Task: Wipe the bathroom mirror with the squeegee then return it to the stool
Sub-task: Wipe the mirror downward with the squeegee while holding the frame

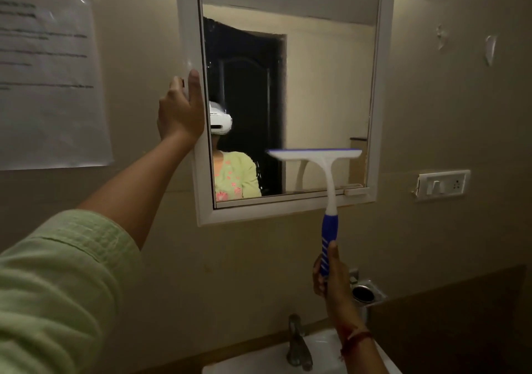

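Note:
A white-framed bathroom mirror (325, 85) hangs on the wall. My right hand (328, 273) grips the blue handle of a white squeegee (325, 172). Its wide blade lies level against the lower right part of the glass, slightly blurred. My left hand (180, 108) holds the mirror's left frame edge (190, 42), thumb on the front and fingers behind it. The stool is out of view. A person in a green top with a white headset is reflected in the glass.
A white sink (270, 359) with a metal tap (298, 345) sits below the mirror. A metal holder (364, 291) is fixed to the wall behind my right hand. A wall switch (443, 185) is at the right, a paper notice (49, 79) at the left.

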Action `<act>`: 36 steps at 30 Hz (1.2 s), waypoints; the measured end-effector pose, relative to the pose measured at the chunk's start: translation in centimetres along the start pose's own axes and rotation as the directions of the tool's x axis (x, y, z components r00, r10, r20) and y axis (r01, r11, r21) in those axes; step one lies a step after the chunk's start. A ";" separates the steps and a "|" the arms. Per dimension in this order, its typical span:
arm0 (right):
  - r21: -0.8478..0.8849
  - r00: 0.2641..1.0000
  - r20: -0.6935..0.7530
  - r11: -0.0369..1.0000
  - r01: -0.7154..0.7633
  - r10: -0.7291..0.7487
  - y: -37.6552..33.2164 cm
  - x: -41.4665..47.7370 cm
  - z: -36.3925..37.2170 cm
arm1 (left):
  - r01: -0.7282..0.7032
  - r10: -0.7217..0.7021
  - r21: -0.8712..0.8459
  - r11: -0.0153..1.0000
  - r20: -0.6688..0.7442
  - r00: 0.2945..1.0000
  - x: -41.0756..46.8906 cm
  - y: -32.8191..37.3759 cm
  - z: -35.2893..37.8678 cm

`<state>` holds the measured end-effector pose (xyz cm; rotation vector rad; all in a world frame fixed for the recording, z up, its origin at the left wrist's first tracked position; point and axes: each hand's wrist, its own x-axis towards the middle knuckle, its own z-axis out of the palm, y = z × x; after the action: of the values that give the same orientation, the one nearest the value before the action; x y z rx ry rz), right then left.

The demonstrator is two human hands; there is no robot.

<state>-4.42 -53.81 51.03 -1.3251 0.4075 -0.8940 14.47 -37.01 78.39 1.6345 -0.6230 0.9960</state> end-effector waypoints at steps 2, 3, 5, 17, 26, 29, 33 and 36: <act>-0.022 0.997 -0.024 0.997 -0.079 0.078 1.9 -0.8 -0.8 | 0.006 -0.006 0.013 1.000 -0.002 1.000 0.1 0.0 0.0; -0.018 0.991 -0.033 0.992 -0.129 0.128 2.9 -1.2 -1.2 | 0.005 -0.005 0.021 1.000 -0.002 1.000 0.1 -0.1 0.0; 0.026 0.981 -0.035 0.982 -0.187 0.188 4.1 -1.7 -2.1 | -0.010 0.010 0.025 1.000 -0.001 1.000 0.2 -0.2 0.2; -0.090 0.993 0.091 0.994 -0.064 0.073 2.6 -2.4 -2.3 | -0.027 0.029 0.049 0.998 -0.020 0.999 0.1 0.2 0.2; 0.031 0.998 0.063 0.999 -0.008 0.006 1.7 -3.6 -1.9 | -0.027 0.028 0.058 0.998 -0.023 0.999 -0.2 0.7 -0.1; 0.076 0.992 0.037 0.991 0.114 -0.117 -1.6 -3.1 -1.2 | -0.020 0.022 0.068 0.997 -0.024 0.999 -0.3 0.8 -0.1; 0.081 0.954 0.063 0.954 0.288 -0.293 -7.5 -1.4 -0.3 | -0.010 0.011 0.067 0.998 -0.014 1.000 -0.4 1.0 -0.2; 0.116 0.928 0.087 0.929 0.352 -0.362 -12.9 0.8 -0.2 | -0.023 0.023 0.077 0.997 -0.001 1.000 -0.4 0.9 -0.2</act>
<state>-8.24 -54.40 63.33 -1.3718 0.0336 -1.1244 13.50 -37.07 78.54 1.6972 -0.6102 1.0490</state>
